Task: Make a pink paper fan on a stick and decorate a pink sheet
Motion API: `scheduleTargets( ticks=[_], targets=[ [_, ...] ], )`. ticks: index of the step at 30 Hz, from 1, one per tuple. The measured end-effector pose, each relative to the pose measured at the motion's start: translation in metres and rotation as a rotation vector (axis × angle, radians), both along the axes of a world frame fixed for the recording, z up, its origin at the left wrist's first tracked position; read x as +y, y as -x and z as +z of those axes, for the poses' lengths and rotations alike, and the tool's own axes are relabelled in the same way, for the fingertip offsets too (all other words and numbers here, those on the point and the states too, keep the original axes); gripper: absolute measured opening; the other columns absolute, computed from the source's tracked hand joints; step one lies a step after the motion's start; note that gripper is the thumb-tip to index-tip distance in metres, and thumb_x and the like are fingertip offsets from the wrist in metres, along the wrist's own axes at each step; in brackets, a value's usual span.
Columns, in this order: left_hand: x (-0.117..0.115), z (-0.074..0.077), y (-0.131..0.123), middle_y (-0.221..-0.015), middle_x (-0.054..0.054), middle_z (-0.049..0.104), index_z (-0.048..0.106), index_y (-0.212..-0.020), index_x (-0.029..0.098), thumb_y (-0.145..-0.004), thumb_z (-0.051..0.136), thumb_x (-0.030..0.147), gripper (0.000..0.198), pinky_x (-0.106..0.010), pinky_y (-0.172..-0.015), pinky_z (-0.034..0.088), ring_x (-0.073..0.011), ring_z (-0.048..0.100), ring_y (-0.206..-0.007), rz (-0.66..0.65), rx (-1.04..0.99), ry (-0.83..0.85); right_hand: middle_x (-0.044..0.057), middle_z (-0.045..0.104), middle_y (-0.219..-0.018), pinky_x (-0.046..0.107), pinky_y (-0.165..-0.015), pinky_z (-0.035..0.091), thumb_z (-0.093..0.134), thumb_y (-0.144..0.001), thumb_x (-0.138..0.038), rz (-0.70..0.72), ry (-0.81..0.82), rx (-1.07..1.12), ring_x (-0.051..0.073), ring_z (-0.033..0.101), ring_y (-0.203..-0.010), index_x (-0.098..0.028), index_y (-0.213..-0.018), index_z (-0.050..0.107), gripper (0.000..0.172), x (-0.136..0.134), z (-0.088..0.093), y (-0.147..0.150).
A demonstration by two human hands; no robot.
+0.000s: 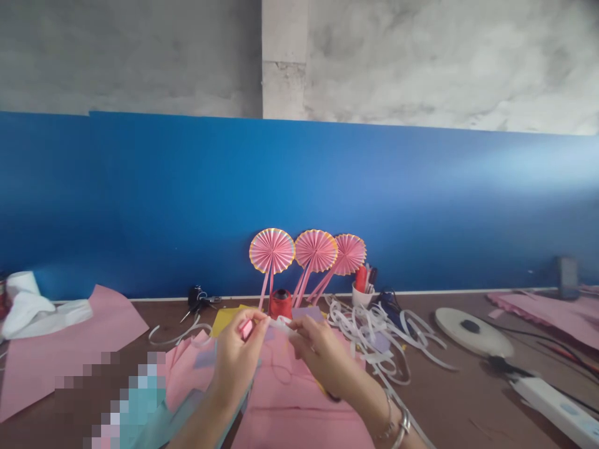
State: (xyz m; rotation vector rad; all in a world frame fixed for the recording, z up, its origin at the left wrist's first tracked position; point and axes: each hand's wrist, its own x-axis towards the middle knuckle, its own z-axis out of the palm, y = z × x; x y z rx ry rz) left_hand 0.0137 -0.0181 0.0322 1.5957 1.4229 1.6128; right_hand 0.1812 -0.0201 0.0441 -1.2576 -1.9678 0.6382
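Note:
My left hand (238,349) is closed around a small folded piece of pink paper (246,328), its thumb and forefinger pinched together. A short white strip (283,324) spans the gap between my two hands' fingertips. My right hand (322,352) pinches the strip's other end, fingers curled. Beneath both hands lies a large sheet of pink paper (299,418) with a thin thread on it. Something yellow and black, partly hidden, shows under my right wrist. Just beyond the fingertips stands a red roll (280,304) with a dark centre.
Several pleated pink paper fans (272,251) lean against the blue partition (187,187). A tangle of white strips (379,330) lies right of my hands, near a white cup (362,295) of pens. Keys (200,300), a round pale disc (472,332) and a power strip (556,408) sit farther out.

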Motion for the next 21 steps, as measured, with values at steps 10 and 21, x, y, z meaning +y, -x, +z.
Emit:
scheduleTargets(
  ticks=[10,21],
  targets=[
    [0.006,0.006,0.003,-0.048,0.007,0.04,0.06,-0.069,0.018,-0.069,0.064,0.04,0.022,-0.019,-0.043,0.029,-0.0088,0.035,-0.045,-0.031,-0.21,0.112,-0.002,0.06,-0.06,0.021,-0.051,0.032,0.049,-0.078,-0.025,0.069,0.291,0.351,0.009,0.042,-0.051,-0.018,-0.075,0.055,0.01,0.005,0.011,-0.009],
    [-0.004,0.008,0.001,-0.052,0.006,0.042,0.06,-0.072,0.018,-0.075,0.06,0.039,0.021,-0.019,-0.045,0.031,-0.0091,0.037,-0.047,-0.026,-0.104,0.007,-0.006,0.039,-0.049,0.022,-0.045,0.024,0.051,-0.07,-0.028,-0.057,0.194,0.444,0.008,0.033,-0.047,-0.018,-0.06,0.048,0.014,0.012,0.0,-0.006]
  ],
)
